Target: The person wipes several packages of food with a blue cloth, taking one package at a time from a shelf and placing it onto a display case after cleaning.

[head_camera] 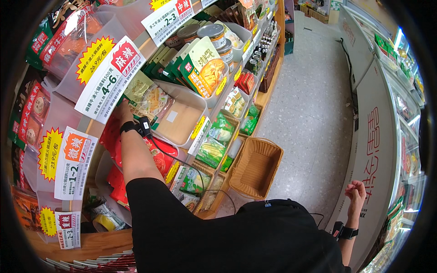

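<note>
My left hand point(123, 111) reaches in among the shelf bins, at the near edge of a green-and-beige food pouch point(146, 97); a price sign partly covers the spot, and I cannot tell whether the fingers hold the pouch. That pouch leans in a translucent plastic bin point(182, 128) whose front part shows its bare bottom. Red packages point(160, 153) lie under and beside my left forearm. My right hand point(355, 191) hangs at the right, near the side of a white freezer, with its fingers loosely curled and nothing seen in them. Both wrists wear black straps with small devices.
An empty wicker basket point(257, 167) stands beside the low shelf. Upright pouches point(201, 68) and cans point(211, 32) fill the neighbouring bins. Green vegetable packs point(211, 150) sit lower down. A long white freezer point(375, 136) lines the aisle's right side. A cable runs from my left wrist.
</note>
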Demonstrator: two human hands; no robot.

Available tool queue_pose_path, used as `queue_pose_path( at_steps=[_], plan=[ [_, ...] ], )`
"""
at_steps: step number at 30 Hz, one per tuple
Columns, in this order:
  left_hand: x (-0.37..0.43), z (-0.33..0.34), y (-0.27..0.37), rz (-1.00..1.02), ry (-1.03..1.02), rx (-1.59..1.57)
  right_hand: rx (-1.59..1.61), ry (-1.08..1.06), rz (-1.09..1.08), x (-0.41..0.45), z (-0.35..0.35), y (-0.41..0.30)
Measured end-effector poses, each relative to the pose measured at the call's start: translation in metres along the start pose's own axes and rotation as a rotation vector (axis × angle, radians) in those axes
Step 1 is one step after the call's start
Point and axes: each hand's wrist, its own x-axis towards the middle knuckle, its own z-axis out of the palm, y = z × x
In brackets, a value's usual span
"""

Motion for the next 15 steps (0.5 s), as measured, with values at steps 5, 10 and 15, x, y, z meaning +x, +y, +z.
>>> queue_pose_path(
  at_steps=[5,10,15],
  plan=[
    [-0.009,0.002,0.008,-0.087,-0.01,-0.034,0.008,0.004,-0.008,-0.001,-0.002,0.001],
    [-0.002,0.005,-0.002,-0.087,0.03,-0.035,0.008,0.038,0.003,-0.001,-0.007,-0.002],
    [0.021,0.001,-0.028,0.268,0.053,-0.042,0.018,0.051,-0.019,0.004,-0.019,-0.002]
  ],
)
